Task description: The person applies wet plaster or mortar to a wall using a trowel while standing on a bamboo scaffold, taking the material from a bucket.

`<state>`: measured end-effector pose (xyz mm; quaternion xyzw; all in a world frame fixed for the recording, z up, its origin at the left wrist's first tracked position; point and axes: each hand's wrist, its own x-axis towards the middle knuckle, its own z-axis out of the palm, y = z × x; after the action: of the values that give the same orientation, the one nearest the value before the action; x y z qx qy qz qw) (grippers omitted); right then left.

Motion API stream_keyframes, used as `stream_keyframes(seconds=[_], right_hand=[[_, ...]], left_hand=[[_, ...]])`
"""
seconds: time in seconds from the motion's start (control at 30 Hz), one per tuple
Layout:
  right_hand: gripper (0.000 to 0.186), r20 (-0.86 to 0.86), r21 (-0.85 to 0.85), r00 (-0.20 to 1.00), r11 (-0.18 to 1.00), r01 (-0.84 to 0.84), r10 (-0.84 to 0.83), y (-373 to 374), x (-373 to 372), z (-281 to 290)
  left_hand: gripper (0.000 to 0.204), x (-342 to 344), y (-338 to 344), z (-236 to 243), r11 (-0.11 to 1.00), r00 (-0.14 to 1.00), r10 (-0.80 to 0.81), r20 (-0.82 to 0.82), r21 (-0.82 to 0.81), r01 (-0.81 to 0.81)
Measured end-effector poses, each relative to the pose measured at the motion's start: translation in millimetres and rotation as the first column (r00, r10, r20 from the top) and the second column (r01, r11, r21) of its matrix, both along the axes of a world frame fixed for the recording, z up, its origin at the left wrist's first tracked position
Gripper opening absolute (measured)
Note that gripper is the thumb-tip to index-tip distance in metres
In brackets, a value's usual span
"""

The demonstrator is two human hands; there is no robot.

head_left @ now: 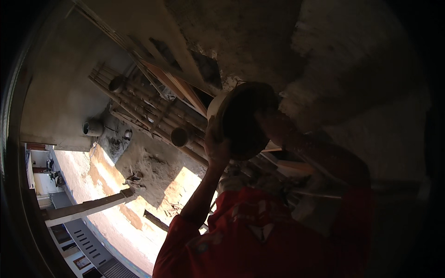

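A round bucket (219,103), pale outside and very dark inside, is held tilted in front of me with its mouth turned toward me. My left hand (217,146) grips its near left side, the fingers against the outer wall by the rim. At the right of the mouth, my right hand (278,129) reaches over the rim into the bucket. Its fingers are lost in shadow and blur, so what they hold, if anything, does not show. The bucket's contents are too dark to make out. Both arms have red sleeves.
Bamboo poles (160,118) form a platform on the left, with a small bucket (117,84) and another bucket (181,136) on it. Wooden planks (178,85) lean behind. A greenish bucket (93,128) stands by the wall (60,92). A long beam (88,207) crosses sunlit ground.
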<state>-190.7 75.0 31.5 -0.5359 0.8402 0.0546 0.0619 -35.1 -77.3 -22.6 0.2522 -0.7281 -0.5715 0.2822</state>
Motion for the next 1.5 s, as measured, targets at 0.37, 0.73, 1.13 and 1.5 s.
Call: stream_keyframes(seconds=[0.37, 0.73, 1.13, 1.5], right_hand=[[0.035, 0.14, -0.077, 0.977, 0.982, 0.174, -0.162, -6, 17, -14], [0.044, -0.067, -0.077, 0.995, 0.994, 0.075, -0.08, 42, 3, 21], [0.034, 0.347, 0.12, 0.918, 0.98, 0.16, -0.192, 27, 18, 5], [0.029, -0.212, 0.004, 0.977, 0.999, 0.035, -0.033, -25, -15, 22]], left_hand=[[0.076, -10, 22, 2, 0.997, 0.997, 0.065, -0.039, -0.028, -0.066], [0.069, -7, 28, -8, 0.987, 0.977, 0.129, -0.17, -0.073, -0.143], [0.064, -21, 39, -7, 0.975, 0.95, 0.148, -0.274, -0.119, -0.186], [0.067, -5, 13, 7, 0.962, 0.969, 0.105, -0.223, -0.224, -0.156]])
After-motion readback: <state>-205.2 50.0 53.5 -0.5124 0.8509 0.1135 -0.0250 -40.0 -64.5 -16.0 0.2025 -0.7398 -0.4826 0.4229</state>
